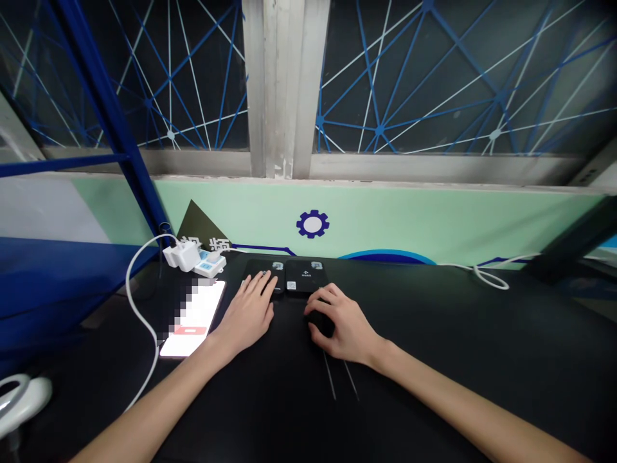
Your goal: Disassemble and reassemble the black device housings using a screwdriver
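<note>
My left hand [251, 308] lies palm down with its fingers stretched out over the left one of two flat black boxes [253, 265]. The right black box [303, 278], with a small white label on its top, sits close beside it. My right hand [340, 321] is curled just in front of that box, thumb and fingers bent round something dark. What it holds is black against the black table, so its kind cannot be made out. Two thin pale lines [330, 378] run on the table below this hand.
A phone [212, 315] with a lit screen lies left of my left hand. Behind it are a white power strip [211, 263] and a plugged-in charger [186, 255] with a white cable [131, 286]. A white device [29, 399] stands far left. Another cable [491, 280] lies back right.
</note>
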`<state>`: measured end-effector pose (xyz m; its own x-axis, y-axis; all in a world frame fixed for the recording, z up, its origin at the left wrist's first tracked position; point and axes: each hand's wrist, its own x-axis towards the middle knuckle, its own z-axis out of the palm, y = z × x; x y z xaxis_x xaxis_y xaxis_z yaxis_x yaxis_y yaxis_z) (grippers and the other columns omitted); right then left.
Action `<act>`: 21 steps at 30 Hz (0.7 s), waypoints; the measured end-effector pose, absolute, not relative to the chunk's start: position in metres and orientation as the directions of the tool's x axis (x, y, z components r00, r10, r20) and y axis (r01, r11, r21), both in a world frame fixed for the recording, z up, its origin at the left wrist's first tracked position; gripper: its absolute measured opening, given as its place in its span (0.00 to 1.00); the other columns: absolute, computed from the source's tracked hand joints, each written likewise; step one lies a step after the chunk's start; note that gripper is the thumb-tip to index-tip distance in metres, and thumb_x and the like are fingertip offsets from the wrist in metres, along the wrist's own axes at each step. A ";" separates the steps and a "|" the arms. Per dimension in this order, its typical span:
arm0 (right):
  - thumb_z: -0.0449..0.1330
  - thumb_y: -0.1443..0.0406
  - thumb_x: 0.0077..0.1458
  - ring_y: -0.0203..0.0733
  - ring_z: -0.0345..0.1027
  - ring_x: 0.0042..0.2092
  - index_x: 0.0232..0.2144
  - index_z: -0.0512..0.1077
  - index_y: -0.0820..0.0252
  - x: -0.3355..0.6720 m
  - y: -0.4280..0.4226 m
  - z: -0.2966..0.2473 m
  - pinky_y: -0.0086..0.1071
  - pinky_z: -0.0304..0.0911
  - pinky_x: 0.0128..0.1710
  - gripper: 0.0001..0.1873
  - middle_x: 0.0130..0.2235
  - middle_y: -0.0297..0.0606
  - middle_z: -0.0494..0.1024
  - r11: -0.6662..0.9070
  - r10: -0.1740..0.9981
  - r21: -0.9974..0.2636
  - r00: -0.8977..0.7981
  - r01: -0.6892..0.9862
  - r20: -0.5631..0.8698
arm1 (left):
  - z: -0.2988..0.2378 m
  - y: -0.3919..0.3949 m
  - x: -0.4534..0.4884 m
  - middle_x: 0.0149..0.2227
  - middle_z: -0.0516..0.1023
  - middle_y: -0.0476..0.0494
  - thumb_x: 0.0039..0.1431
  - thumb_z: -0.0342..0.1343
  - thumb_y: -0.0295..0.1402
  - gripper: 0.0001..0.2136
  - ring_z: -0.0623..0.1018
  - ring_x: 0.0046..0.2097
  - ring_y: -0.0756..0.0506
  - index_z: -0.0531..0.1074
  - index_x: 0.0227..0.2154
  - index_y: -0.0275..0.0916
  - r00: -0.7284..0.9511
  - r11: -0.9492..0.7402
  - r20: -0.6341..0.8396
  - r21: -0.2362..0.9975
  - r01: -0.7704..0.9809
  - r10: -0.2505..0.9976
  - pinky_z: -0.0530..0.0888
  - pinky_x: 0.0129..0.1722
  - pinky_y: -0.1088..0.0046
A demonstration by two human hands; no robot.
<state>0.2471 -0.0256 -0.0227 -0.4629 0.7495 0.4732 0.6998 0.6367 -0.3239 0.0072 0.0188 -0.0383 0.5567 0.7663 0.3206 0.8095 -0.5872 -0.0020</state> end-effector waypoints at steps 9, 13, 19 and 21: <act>0.62 0.71 0.44 0.49 0.63 0.41 0.32 0.70 0.55 0.245 -0.032 -0.021 0.40 0.67 0.37 0.10 0.37 0.41 0.74 0.595 0.777 -0.290 -0.446 0.749 0.445 | -0.043 0.020 0.008 0.70 0.57 0.34 0.69 0.43 0.33 0.26 0.56 0.71 0.36 0.54 0.68 0.35 0.556 -0.588 0.327 -0.003 0.809 0.764 0.56 0.69 0.49; 0.61 0.70 0.41 0.50 0.62 0.39 0.28 0.66 0.55 0.245 -0.034 -0.023 0.41 0.64 0.36 0.09 0.33 0.42 0.72 0.490 0.816 -0.192 -0.370 0.850 0.444 | -0.044 0.021 0.008 0.70 0.58 0.35 0.69 0.43 0.33 0.27 0.56 0.71 0.37 0.54 0.69 0.37 0.550 -0.587 0.340 0.005 0.810 0.763 0.56 0.69 0.49; 0.62 0.68 0.44 0.51 0.64 0.39 0.27 0.64 0.55 0.250 -0.032 -0.022 0.40 0.61 0.34 0.09 0.33 0.42 0.72 0.410 0.847 -0.119 -0.329 0.904 0.417 | -0.039 0.019 0.008 0.70 0.57 0.36 0.69 0.43 0.34 0.26 0.56 0.71 0.37 0.55 0.68 0.35 0.543 -0.575 0.307 0.020 0.818 0.782 0.56 0.69 0.51; 0.62 0.68 0.44 0.51 0.64 0.39 0.27 0.64 0.55 0.253 -0.031 -0.022 0.39 0.60 0.34 0.09 0.34 0.42 0.72 0.397 0.852 -0.101 -0.326 0.912 0.409 | -0.038 0.019 0.007 0.70 0.57 0.36 0.69 0.43 0.34 0.26 0.56 0.71 0.38 0.55 0.68 0.34 0.546 -0.577 0.293 0.026 0.816 0.785 0.56 0.69 0.52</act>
